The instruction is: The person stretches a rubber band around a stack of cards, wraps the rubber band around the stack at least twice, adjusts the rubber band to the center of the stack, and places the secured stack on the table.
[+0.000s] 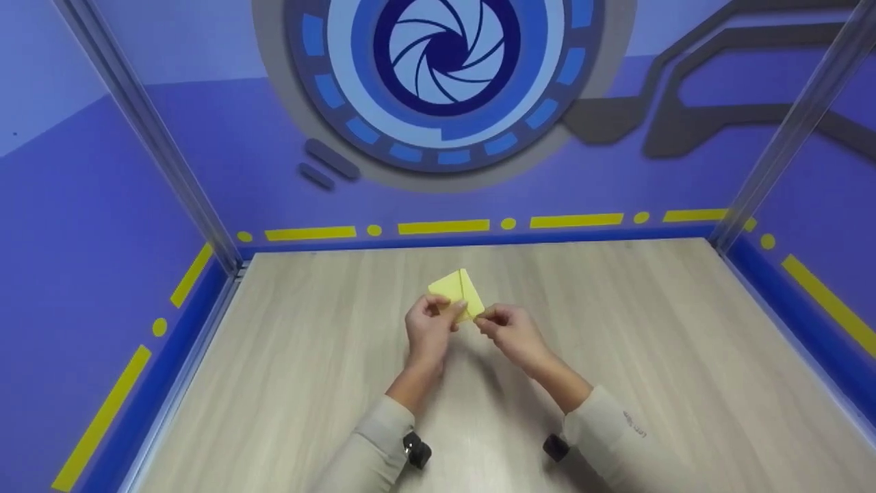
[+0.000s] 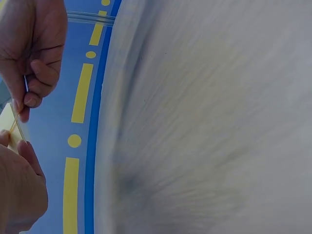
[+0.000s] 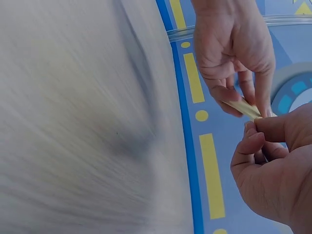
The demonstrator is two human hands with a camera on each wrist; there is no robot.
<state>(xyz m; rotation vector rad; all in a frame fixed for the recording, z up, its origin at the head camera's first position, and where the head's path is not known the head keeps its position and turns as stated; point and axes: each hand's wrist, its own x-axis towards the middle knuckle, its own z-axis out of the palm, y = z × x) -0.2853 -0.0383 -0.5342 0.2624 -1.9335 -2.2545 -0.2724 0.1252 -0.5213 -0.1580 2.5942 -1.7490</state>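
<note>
A small yellow pad of paper [image 1: 446, 284] is held up over the table in the head view, tilted. A thin brownish rubber band [image 1: 461, 277] runs across its face. The left hand [image 1: 428, 337] grips the pad from the left, thumb on the face and fingers curled at its edge. At the pad's lower right corner, the right hand [image 1: 514, 337] pinches the band between thumb and fingertips. In the left wrist view the orange-looking band passes along the pad's edge to the right fingertips [image 2: 24, 114]. Seen from the right wrist, the pad [image 3: 247, 109] appears edge-on, partly hidden by fingers.
A light wood-grain table [image 1: 308, 356] lies below both hands. Blue printed walls [image 1: 226, 150] with yellow dashes close off the back and sides, with metal posts [image 1: 164, 150] at the corners. Small black devices [image 1: 417, 450] sit at both sleeve cuffs.
</note>
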